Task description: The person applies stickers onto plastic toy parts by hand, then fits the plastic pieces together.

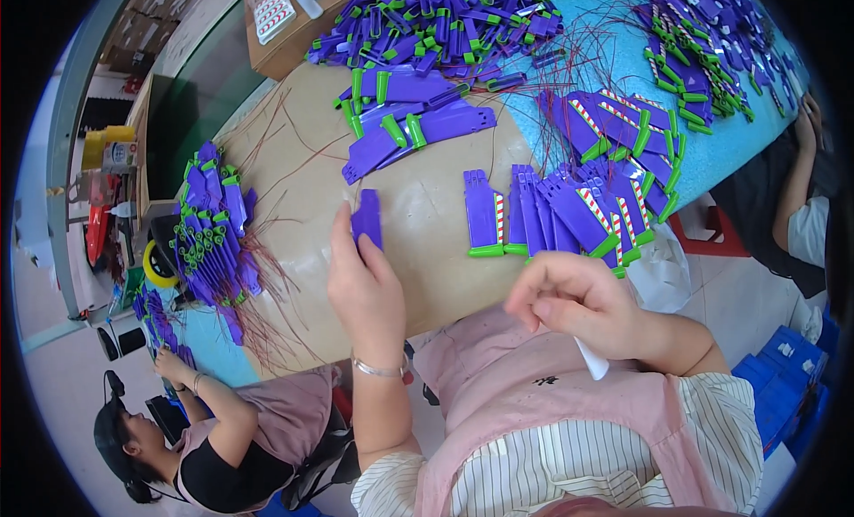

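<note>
My left hand (366,290) is closed round a flat purple plastic wing piece (366,218), held upright over the table. Its lower part is hidden by my fingers. To the right, my right hand (574,305) is curled, thumb against the fingers, in front of my apron. From beneath it sticks out a scrap of white paper (594,361). Beyond that hand lie purple wing pieces (481,216) with green ends and red-and-white striped stickers. More purple and green wing pieces (418,130), with no stripes showing, are stacked beyond my left hand.
A large heap of purple and green parts (436,24) covers the table's far side. Wired parts (213,232) are piled at left, their thin red wires trailing. A co-worker (213,428) sits at lower left; another person's arm (801,179) reaches in at right. Blue crates (778,384) stand at right.
</note>
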